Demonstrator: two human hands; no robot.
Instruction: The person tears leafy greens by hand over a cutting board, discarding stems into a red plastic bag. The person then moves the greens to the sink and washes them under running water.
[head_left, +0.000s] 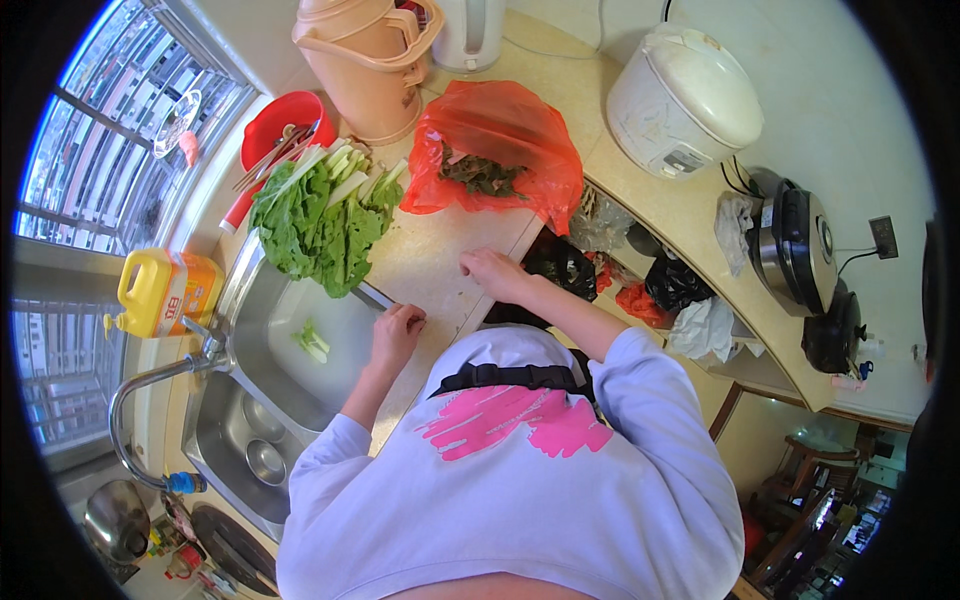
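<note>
My left hand (397, 335) is at the counter edge of the sink, its fingers curled in with nothing visible in them. On the beige countertop (431, 251), my right hand (495, 276) lies with fingers drawn together, and I see no item in it. Leafy greens with pale cut stalks (322, 217) are heaped at the sink's far end, some leaves hanging over the basin. A small piece of green vegetable (311, 341) is in the cloudy water of the larger steel basin (262, 315). Beyond my right hand sits a red plastic bag (502, 127) with dark leaves inside.
A peach thermos jug (360, 67) and red basin (281, 124) stand behind the greens. A yellow detergent jug (169, 292) and faucet (142, 382) line the window side. A white rice cooker (682, 101) stands right, above a shelf (637, 281) of bags.
</note>
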